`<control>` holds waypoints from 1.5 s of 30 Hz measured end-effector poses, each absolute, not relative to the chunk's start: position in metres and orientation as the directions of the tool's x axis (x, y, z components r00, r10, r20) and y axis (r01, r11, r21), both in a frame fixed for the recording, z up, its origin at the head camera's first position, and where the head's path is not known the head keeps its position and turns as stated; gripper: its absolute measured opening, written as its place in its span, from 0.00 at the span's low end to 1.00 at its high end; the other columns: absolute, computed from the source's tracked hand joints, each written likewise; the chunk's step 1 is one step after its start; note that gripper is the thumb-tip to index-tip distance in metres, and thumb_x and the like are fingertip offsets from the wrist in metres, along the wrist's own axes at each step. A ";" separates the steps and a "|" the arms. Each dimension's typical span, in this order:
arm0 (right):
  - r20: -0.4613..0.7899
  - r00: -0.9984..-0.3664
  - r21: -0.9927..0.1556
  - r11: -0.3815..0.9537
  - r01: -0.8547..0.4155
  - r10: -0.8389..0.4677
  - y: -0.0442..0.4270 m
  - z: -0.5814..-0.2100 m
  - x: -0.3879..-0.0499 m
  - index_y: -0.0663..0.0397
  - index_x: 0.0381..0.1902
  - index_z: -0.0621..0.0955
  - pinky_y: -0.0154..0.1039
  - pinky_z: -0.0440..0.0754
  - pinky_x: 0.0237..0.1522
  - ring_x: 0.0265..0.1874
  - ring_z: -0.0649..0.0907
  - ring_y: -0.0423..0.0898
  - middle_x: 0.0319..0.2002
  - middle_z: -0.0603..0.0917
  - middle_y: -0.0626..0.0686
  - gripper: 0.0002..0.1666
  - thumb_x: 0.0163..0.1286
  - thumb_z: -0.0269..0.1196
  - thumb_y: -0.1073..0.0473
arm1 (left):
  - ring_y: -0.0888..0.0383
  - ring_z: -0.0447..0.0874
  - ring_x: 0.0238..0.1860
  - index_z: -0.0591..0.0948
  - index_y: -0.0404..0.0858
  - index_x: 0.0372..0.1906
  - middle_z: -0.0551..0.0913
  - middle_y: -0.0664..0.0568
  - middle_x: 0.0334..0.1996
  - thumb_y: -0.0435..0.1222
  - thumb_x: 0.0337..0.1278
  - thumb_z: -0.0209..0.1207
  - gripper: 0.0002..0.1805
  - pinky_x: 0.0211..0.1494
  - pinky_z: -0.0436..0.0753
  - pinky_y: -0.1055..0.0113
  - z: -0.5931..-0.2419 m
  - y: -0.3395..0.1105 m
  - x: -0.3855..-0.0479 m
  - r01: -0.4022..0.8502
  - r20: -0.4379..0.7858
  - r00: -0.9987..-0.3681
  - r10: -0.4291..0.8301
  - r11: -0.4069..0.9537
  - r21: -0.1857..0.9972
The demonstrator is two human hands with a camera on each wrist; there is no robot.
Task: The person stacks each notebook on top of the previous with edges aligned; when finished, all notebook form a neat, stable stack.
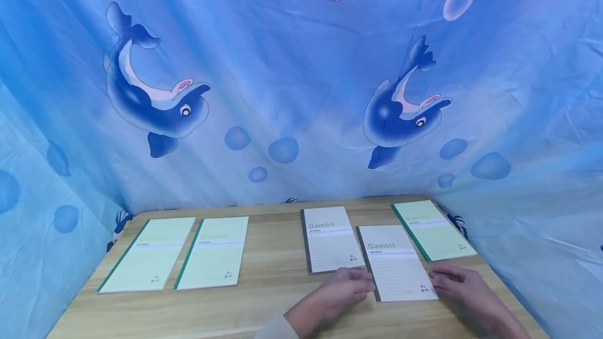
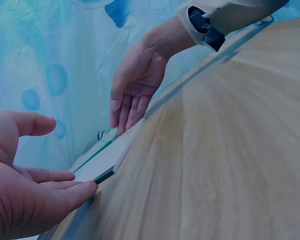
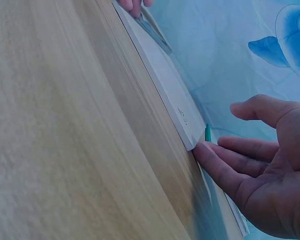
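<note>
A white notebook with a dark grey spine (image 1: 398, 263), printed "Gambit", lies flat on the table between my two hands. My left hand (image 1: 343, 287) is at its spine side, fingertips by the lower part of that edge. In the left wrist view the fingers (image 2: 55, 200) are nearly straight and the thumb stands apart. On the other side, my right hand (image 1: 464, 289) has its fingertips against the notebook's lower right corner. The right wrist view shows those fingers (image 3: 225, 170) extended, thumb lifted away. Neither hand grips the notebook.
Another grey-spined notebook (image 1: 332, 239) lies just left, close to the middle one. A green-spined notebook (image 1: 433, 229) sits at the far right. Two more green-spined notebooks, one outer (image 1: 148, 255) and one inner (image 1: 214, 252), lie on the left. A blue sea-print curtain (image 1: 282, 93) surrounds the wooden table (image 1: 202, 313).
</note>
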State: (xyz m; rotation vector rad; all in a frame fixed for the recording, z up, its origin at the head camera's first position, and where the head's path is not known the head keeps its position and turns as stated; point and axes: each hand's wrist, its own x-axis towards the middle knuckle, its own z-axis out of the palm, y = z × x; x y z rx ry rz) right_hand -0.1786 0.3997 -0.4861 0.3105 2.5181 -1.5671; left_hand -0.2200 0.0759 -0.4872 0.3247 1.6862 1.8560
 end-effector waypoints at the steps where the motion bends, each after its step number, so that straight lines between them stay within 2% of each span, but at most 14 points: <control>1: -0.244 -0.965 -0.865 0.428 0.263 0.099 0.398 -0.487 -0.179 0.74 0.70 0.71 0.34 0.88 0.51 0.47 0.82 0.27 0.64 0.82 0.66 0.37 0.74 0.65 0.53 | 0.43 0.81 0.64 0.76 0.22 0.63 0.78 0.36 0.63 0.29 0.60 0.61 0.26 0.72 0.79 0.51 -0.488 0.077 -0.219 -0.270 -0.213 -0.792 0.572 -0.015 0.963; 4: -0.257 -0.960 -0.866 0.414 0.281 0.115 0.396 -0.488 -0.180 0.74 0.70 0.70 0.35 0.88 0.52 0.50 0.83 0.31 0.65 0.81 0.67 0.37 0.74 0.65 0.54 | 0.42 0.81 0.65 0.75 0.20 0.62 0.79 0.37 0.62 0.27 0.60 0.60 0.25 0.70 0.81 0.54 -0.490 0.079 -0.216 -0.280 -0.208 -0.809 0.549 -0.049 0.959; 8: -0.274 -0.952 -0.858 0.412 0.307 0.139 0.395 -0.487 -0.180 0.74 0.70 0.70 0.34 0.87 0.50 0.52 0.84 0.36 0.64 0.81 0.67 0.36 0.75 0.64 0.55 | 0.41 0.81 0.65 0.73 0.18 0.63 0.78 0.35 0.62 0.27 0.61 0.60 0.26 0.69 0.81 0.53 -0.491 0.085 -0.214 -0.306 -0.207 -0.836 0.508 -0.118 0.945; 15: -0.274 -0.953 -0.852 0.427 0.304 0.131 0.399 -0.486 -0.179 0.74 0.70 0.71 0.29 0.85 0.47 0.47 0.82 0.28 0.64 0.82 0.65 0.36 0.75 0.64 0.54 | 0.54 0.85 0.56 0.74 0.19 0.61 0.81 0.36 0.57 0.25 0.60 0.60 0.24 0.69 0.82 0.54 -0.494 0.096 -0.209 -0.343 -0.211 -0.871 0.444 -0.242 0.908; 20: -0.279 -0.949 -0.852 0.418 0.314 0.143 0.402 -0.486 -0.175 0.72 0.70 0.72 0.28 0.84 0.48 0.47 0.82 0.26 0.65 0.82 0.63 0.37 0.73 0.65 0.52 | 0.52 0.84 0.57 0.74 0.19 0.60 0.79 0.35 0.57 0.23 0.59 0.58 0.23 0.69 0.82 0.56 -0.497 0.109 -0.205 -0.370 -0.232 -0.890 0.392 -0.324 0.871; 25: -0.270 -0.951 -0.852 0.423 0.310 0.154 0.399 -0.487 -0.173 0.70 0.71 0.72 0.27 0.83 0.48 0.47 0.80 0.25 0.65 0.82 0.62 0.38 0.73 0.66 0.50 | 0.39 0.80 0.65 0.72 0.18 0.61 0.79 0.33 0.60 0.23 0.59 0.58 0.25 0.71 0.80 0.50 -0.495 0.125 -0.198 -0.375 -0.263 -0.900 0.348 -0.310 0.873; 28: -0.274 -0.947 -0.839 0.439 0.322 0.169 0.396 -0.487 -0.174 0.68 0.71 0.72 0.26 0.82 0.47 0.47 0.79 0.25 0.66 0.82 0.62 0.38 0.73 0.66 0.49 | 0.36 0.78 0.67 0.70 0.17 0.63 0.79 0.33 0.59 0.23 0.58 0.57 0.27 0.71 0.78 0.47 -0.494 0.133 -0.196 -0.364 -0.253 -0.902 0.351 -0.300 0.882; 34: -0.261 -0.951 -0.859 0.409 0.307 0.164 0.391 -0.488 -0.170 0.69 0.71 0.71 0.27 0.83 0.47 0.46 0.79 0.24 0.65 0.83 0.62 0.36 0.74 0.65 0.52 | 0.37 0.82 0.62 0.64 0.18 0.67 0.81 0.32 0.54 0.20 0.55 0.55 0.32 0.67 0.82 0.49 -0.495 0.144 -0.196 -0.346 -0.243 -0.919 0.309 -0.341 0.874; 39: -0.252 -0.952 -0.878 0.374 0.300 0.172 0.386 -0.491 -0.165 0.69 0.71 0.72 0.27 0.84 0.48 0.46 0.81 0.23 0.63 0.84 0.60 0.35 0.75 0.64 0.53 | 0.40 0.84 0.60 0.66 0.21 0.66 0.82 0.34 0.55 0.17 0.53 0.54 0.31 0.66 0.83 0.50 -0.492 0.146 -0.194 -0.320 -0.219 -0.932 0.289 -0.371 0.872; 45: -0.246 -0.948 -0.878 0.369 0.306 0.200 0.382 -0.493 -0.165 0.71 0.72 0.70 0.27 0.84 0.47 0.47 0.82 0.27 0.66 0.81 0.65 0.37 0.74 0.64 0.53 | 0.47 0.86 0.57 0.67 0.26 0.66 0.84 0.41 0.53 0.19 0.56 0.54 0.30 0.65 0.84 0.52 -0.487 0.145 -0.190 -0.313 -0.196 -0.928 0.317 -0.375 0.872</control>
